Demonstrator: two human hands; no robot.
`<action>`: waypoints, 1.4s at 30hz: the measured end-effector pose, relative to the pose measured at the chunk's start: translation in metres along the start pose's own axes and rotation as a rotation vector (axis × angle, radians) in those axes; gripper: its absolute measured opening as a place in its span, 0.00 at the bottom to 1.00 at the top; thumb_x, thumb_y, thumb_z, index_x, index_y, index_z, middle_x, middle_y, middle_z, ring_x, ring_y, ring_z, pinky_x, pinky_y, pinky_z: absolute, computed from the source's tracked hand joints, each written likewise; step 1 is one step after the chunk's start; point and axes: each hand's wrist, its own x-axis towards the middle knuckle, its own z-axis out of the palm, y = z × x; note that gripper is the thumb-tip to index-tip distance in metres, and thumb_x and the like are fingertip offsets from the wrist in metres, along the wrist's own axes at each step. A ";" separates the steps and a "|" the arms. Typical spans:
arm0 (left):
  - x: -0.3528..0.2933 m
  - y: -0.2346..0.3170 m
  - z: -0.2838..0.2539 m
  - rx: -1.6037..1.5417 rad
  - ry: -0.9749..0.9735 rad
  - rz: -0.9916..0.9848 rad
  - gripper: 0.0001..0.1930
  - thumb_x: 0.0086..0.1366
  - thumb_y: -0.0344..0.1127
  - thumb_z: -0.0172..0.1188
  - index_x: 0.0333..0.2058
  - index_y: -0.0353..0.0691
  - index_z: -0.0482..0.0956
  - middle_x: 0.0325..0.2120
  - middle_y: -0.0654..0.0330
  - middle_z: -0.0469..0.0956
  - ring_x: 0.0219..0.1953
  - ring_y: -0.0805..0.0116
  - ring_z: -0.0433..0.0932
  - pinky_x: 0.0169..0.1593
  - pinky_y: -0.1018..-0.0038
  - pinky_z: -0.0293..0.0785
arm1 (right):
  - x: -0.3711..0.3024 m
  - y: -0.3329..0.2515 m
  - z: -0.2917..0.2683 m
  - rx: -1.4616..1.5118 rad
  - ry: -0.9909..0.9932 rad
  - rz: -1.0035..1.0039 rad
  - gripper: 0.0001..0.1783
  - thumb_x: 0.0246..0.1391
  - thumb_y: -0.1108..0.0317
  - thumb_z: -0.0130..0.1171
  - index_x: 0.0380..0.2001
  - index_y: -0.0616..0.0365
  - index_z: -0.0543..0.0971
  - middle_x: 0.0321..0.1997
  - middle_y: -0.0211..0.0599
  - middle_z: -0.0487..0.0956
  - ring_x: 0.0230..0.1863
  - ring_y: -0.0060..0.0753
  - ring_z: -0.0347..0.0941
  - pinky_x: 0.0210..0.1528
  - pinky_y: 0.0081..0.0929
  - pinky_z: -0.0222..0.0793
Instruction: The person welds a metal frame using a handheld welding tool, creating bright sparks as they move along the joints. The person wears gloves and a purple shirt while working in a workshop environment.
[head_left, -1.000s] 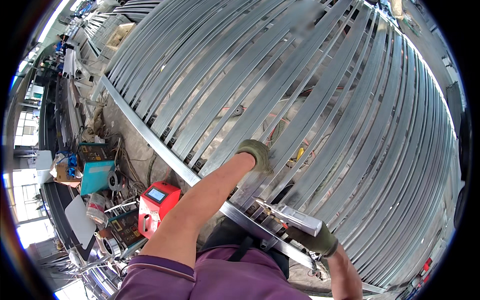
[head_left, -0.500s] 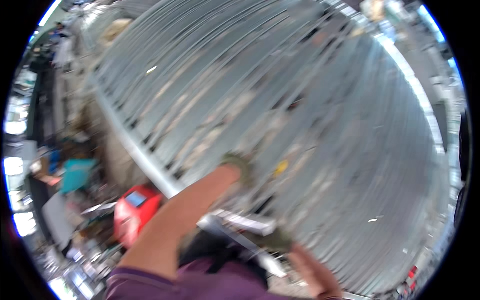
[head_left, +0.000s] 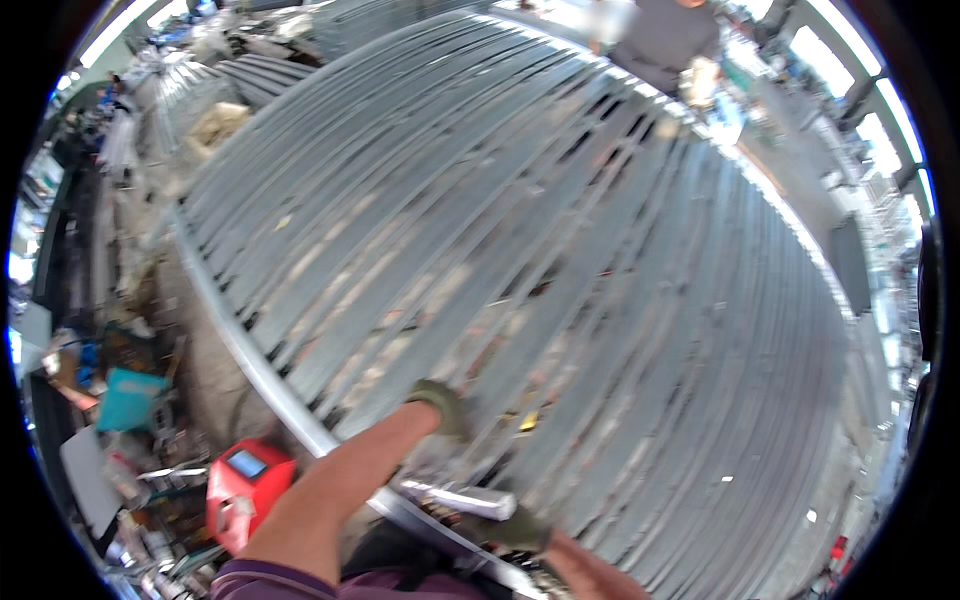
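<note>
A large frame of long grey metal slats spreads in front of me, with gaps between the slats. My left hand, in an olive glove, reaches over its near edge and is nearest to the slats there. Closer to me is my right hand, in a similar glove, beside a short shiny metal tube. Whether it grips the tube cannot be made out. Blur and the gloves hide the fingers of both hands. Under the slats, past the left hand, a small yellow piece shows.
A red welding mask with a dark window lies at the left, near my left forearm. A teal box and mixed clutter stand beyond it. Bundled metal profiles lie at the far left. Another person stands past the far rail.
The view has tilted up, so the far rail and the other person now show. Both hands, the tube and the mask sit lower and further left in the picture.
</note>
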 end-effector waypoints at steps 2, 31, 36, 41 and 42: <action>-0.005 0.012 -0.008 -0.048 0.020 0.071 0.38 0.61 0.75 0.66 0.55 0.49 0.92 0.55 0.52 0.89 0.57 0.50 0.88 0.61 0.53 0.82 | -0.005 0.030 -0.002 -0.062 0.079 -0.165 0.29 0.72 0.52 0.67 0.70 0.48 0.79 0.35 0.25 0.86 0.23 0.14 0.75 0.23 0.22 0.73; -0.013 0.020 -0.018 -0.043 0.025 0.037 0.37 0.57 0.72 0.71 0.50 0.45 0.93 0.47 0.51 0.91 0.51 0.49 0.90 0.55 0.54 0.84 | -0.007 0.026 -0.003 -0.130 -0.106 0.062 0.29 0.75 0.58 0.64 0.72 0.58 0.74 0.69 0.40 0.82 0.69 0.33 0.79 0.72 0.28 0.76; -0.012 0.023 -0.014 -0.038 0.057 0.042 0.38 0.57 0.73 0.71 0.51 0.44 0.92 0.48 0.50 0.91 0.52 0.48 0.89 0.56 0.53 0.84 | -0.001 0.062 0.003 0.313 -0.077 0.111 0.28 0.71 0.61 0.69 0.70 0.55 0.77 0.66 0.38 0.85 0.66 0.31 0.81 0.70 0.28 0.76; -0.008 0.022 -0.013 -0.027 0.035 0.035 0.38 0.57 0.73 0.71 0.52 0.44 0.92 0.49 0.50 0.91 0.52 0.48 0.89 0.57 0.54 0.83 | -0.003 0.041 0.002 0.216 -0.078 0.055 0.27 0.72 0.62 0.68 0.70 0.56 0.77 0.65 0.37 0.85 0.65 0.30 0.82 0.71 0.27 0.77; -0.009 0.022 -0.013 -0.031 0.038 0.038 0.38 0.57 0.73 0.71 0.52 0.45 0.92 0.49 0.50 0.91 0.52 0.48 0.89 0.57 0.54 0.83 | -0.003 0.040 0.002 0.173 -0.095 0.076 0.27 0.72 0.61 0.68 0.70 0.56 0.77 0.65 0.37 0.85 0.65 0.29 0.82 0.72 0.27 0.77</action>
